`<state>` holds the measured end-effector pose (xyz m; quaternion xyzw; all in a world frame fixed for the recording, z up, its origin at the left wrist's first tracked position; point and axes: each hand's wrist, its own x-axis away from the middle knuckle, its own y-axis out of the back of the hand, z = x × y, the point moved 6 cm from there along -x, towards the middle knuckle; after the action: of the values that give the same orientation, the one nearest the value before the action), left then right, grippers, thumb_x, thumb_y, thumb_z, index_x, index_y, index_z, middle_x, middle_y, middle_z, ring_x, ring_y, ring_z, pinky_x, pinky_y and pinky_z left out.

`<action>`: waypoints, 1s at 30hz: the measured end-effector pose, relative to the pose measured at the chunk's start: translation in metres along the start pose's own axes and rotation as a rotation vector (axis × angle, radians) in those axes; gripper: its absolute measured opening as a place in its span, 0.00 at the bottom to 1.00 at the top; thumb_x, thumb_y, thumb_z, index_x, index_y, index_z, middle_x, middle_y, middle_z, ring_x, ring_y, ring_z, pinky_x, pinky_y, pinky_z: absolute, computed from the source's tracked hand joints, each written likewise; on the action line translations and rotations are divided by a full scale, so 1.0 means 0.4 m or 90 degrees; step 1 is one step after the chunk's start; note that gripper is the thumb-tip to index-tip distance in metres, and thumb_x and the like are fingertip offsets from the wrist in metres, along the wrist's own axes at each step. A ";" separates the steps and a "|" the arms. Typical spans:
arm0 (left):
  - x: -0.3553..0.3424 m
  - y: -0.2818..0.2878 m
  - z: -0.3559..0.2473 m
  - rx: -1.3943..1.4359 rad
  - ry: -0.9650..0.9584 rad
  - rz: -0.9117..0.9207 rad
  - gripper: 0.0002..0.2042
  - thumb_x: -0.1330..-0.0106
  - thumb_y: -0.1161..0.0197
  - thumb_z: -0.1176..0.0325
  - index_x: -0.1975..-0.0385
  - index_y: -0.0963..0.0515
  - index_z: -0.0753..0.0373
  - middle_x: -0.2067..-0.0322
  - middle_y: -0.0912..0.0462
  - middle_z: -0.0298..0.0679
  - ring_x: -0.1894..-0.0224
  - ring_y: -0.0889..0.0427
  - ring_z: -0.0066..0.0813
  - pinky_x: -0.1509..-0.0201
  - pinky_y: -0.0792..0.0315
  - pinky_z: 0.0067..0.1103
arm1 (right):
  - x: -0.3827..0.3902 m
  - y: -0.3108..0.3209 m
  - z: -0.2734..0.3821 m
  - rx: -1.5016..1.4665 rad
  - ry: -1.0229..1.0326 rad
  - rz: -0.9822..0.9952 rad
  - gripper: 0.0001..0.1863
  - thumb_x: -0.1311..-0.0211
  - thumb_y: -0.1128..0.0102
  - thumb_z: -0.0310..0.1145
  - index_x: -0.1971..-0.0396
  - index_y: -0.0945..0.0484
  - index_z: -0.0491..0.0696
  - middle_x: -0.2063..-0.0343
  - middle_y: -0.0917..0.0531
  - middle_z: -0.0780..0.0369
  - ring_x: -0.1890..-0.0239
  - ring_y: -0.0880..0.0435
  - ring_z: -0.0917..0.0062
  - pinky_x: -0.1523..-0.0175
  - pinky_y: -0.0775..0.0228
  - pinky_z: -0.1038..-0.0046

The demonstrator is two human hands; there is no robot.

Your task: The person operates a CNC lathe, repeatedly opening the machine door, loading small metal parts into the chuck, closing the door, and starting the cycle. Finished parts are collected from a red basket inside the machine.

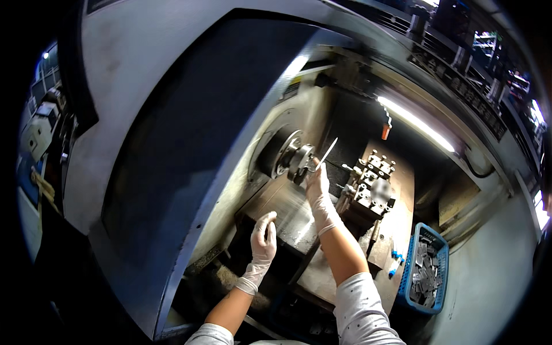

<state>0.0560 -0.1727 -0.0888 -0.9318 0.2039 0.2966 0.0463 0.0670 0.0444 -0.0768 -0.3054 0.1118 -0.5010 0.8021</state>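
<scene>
Both my hands wear white gloves and reach into a lathe enclosure. My right hand is stretched out to the round metal chuck and grips a thin shiny metal rod that points up and to the right from the chuck's jaws. My left hand hangs lower and nearer to me, above the machine bed, its fingers curled around a small pale piece at the fingertips; what the piece is cannot be made out.
A tool turret with several bolts stands just right of my right hand. A blue plastic basket with several grey metal parts sits at lower right. The dark sliding door fills the left. A strip lamp glows above.
</scene>
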 end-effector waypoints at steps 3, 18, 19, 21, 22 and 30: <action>0.047 0.034 0.086 0.046 0.166 -0.036 0.08 0.46 0.55 0.76 0.68 0.31 0.68 0.71 0.27 0.38 0.68 0.29 0.25 0.62 0.36 0.16 | 0.023 -0.044 0.014 0.071 0.101 0.155 0.27 0.48 0.64 0.50 0.51 0.44 0.50 0.48 0.47 0.64 0.45 0.53 0.76 0.44 0.67 0.72; 0.113 -0.025 0.161 0.159 0.271 -0.069 0.09 0.46 0.55 0.73 0.69 0.30 0.67 0.70 0.27 0.40 0.69 0.27 0.27 0.63 0.35 0.18 | 0.062 -0.092 0.108 0.818 0.473 0.205 0.32 0.71 0.38 0.26 0.59 0.41 0.43 0.63 0.36 0.55 0.61 0.34 0.71 0.57 0.39 0.75; 0.116 -0.019 0.167 0.164 0.284 -0.072 0.09 0.46 0.55 0.73 0.69 0.30 0.67 0.70 0.27 0.40 0.69 0.27 0.26 0.63 0.35 0.18 | 0.041 -0.084 0.103 0.786 0.490 0.221 0.32 0.74 0.37 0.27 0.61 0.40 0.42 0.67 0.35 0.55 0.63 0.33 0.71 0.58 0.39 0.76; 0.120 -0.012 0.173 0.176 0.311 -0.078 0.09 0.45 0.56 0.73 0.69 0.30 0.66 0.70 0.27 0.40 0.69 0.27 0.26 0.63 0.35 0.18 | 0.033 -0.082 0.107 0.762 0.439 0.261 0.28 0.72 0.38 0.28 0.63 0.38 0.42 0.68 0.34 0.56 0.65 0.32 0.72 0.58 0.38 0.76; 0.125 -0.014 0.175 0.167 0.313 -0.071 0.09 0.45 0.56 0.72 0.69 0.30 0.66 0.70 0.27 0.40 0.69 0.27 0.26 0.63 0.35 0.18 | 0.029 -0.079 0.106 0.732 0.412 0.272 0.27 0.71 0.39 0.28 0.64 0.37 0.41 0.69 0.33 0.57 0.65 0.32 0.72 0.59 0.38 0.76; 0.164 -0.053 0.169 0.173 0.298 -0.023 0.09 0.45 0.56 0.72 0.69 0.30 0.65 0.70 0.27 0.40 0.69 0.27 0.25 0.64 0.34 0.17 | 0.020 -0.089 0.111 0.849 0.493 0.226 0.25 0.71 0.39 0.30 0.66 0.36 0.43 0.71 0.31 0.60 0.69 0.32 0.76 0.63 0.38 0.76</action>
<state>0.0771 -0.1625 -0.1823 -0.9638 0.2300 0.0421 0.1280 0.0663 0.0431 -0.0193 0.4579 0.1062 -0.3974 0.7881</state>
